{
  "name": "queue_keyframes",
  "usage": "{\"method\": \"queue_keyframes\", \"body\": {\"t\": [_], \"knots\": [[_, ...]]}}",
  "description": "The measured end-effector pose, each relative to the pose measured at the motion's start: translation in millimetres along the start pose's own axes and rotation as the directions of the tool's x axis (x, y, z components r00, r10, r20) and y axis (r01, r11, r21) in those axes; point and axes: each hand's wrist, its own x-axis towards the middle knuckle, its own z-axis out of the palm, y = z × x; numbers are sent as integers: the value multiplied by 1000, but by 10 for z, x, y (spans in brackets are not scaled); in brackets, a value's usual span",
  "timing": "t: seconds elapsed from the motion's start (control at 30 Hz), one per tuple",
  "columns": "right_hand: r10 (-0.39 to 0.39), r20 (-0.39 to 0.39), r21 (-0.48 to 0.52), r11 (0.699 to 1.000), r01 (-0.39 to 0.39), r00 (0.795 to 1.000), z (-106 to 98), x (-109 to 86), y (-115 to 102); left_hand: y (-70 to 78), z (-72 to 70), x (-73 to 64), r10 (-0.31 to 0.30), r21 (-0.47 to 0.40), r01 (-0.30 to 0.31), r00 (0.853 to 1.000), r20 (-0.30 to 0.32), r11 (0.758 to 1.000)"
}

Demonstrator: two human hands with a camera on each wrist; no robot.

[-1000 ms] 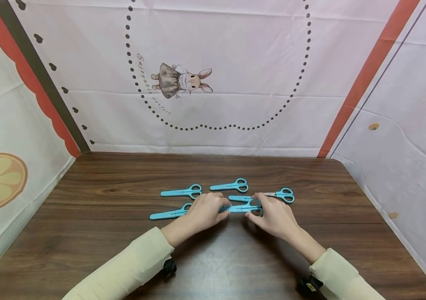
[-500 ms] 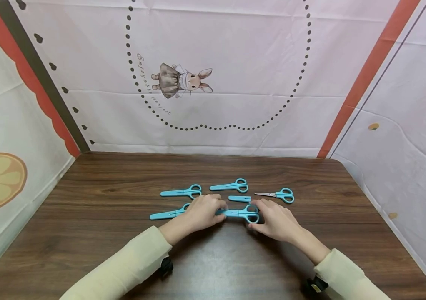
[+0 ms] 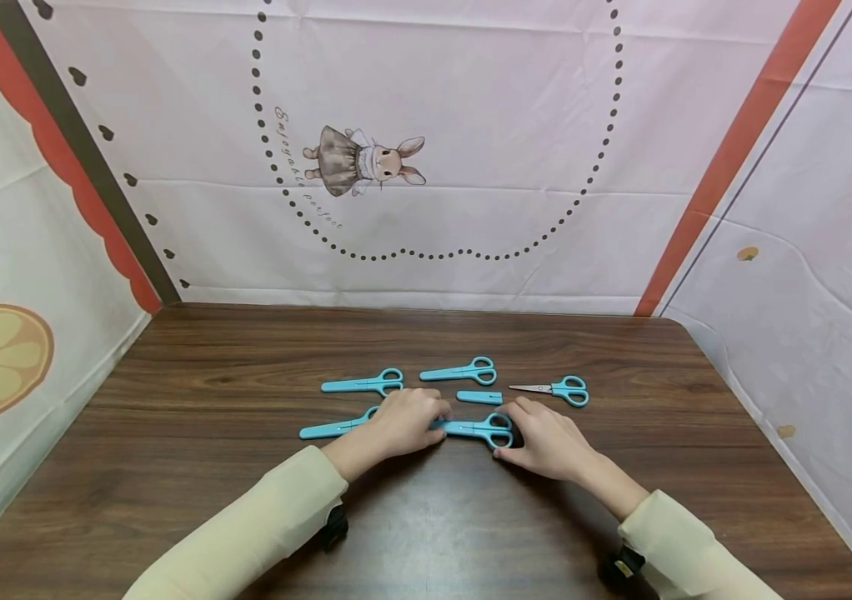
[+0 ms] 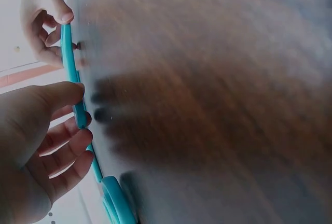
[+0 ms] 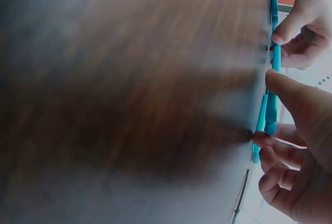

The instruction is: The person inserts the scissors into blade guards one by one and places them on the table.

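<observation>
Both hands are on a pair of sheathed light-blue scissors (image 3: 471, 428), held just above the table. My left hand (image 3: 403, 423) pinches the sheath end between thumb and fingers, hiding the tip. At the handle loops, my right hand (image 3: 548, 437) has its thumb on the near side and fingertips on the far side. In the left wrist view the scissors (image 4: 68, 47) appear edge-on between the two hands. Behind them lies a loose blue sheath (image 3: 479, 397). Beside it are unsheathed scissors (image 3: 557, 390), metal blades pointing left.
Another sheathed pair of scissors (image 3: 459, 372) lies at the back. To the left are two more sheathed pairs, a far one (image 3: 362, 384) and a near one (image 3: 336, 428) partly behind my left hand. Patterned cloth (image 3: 516, 158) stands around the brown wooden table (image 3: 426, 525).
The held scissors have shifted left and nearer to me, with their handle loops turned. My right hand has come nearer too, uncovering the bare blades and the loose sheath.
</observation>
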Motion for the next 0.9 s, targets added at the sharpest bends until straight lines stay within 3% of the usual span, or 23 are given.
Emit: {"method": "queue_keyframes", "body": {"t": [0.43, 0.9], "knots": [[19, 19, -23, 1000, -19, 1000, 22, 16, 12, -2, -3, 49, -22, 1, 22, 999, 47, 1000], [-8, 39, -21, 1000, 9, 999, 14, 28, 12, 16, -13, 49, -38, 3, 37, 998, 49, 999]]}}
